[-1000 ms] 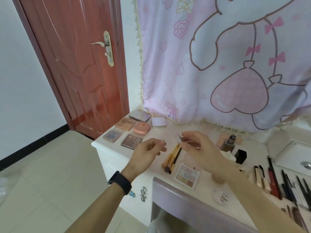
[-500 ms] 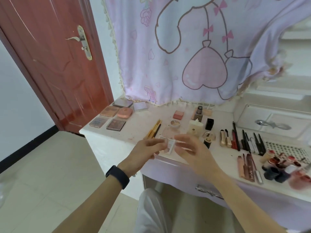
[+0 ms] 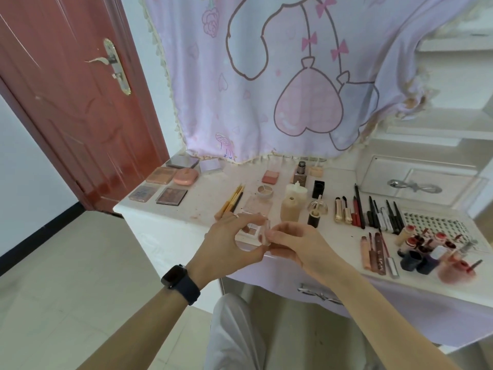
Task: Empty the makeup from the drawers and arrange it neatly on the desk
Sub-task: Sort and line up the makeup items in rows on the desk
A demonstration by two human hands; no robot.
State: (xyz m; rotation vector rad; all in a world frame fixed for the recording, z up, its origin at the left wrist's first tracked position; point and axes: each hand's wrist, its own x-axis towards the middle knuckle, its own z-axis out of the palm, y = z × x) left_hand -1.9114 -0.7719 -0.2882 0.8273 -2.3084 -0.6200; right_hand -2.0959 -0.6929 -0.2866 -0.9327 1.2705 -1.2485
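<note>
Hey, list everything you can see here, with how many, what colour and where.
palettes and compacts: six, peach, pink, grey, brown, lilac; back left corner
makeup brushes: a few, gold handles; left of middle
foundation bottles: two, beige and cream; desk middle
pencils and liners: about a dozen, mostly black; row right of middle
lip gloss tubes: about four, pink and brown; front right
lipsticks: a cluster, red and dark; right edge
clear drawer box: one, silver handle; back right
desk: one, white
cartoon cloth: one, lilac-pink; hanging behind desk
door: one, red-brown; left
smartwatch: one, black; left wrist
small clear case: one; between both hands
left hand: pinches the case
right hand: pinches the case
</note>
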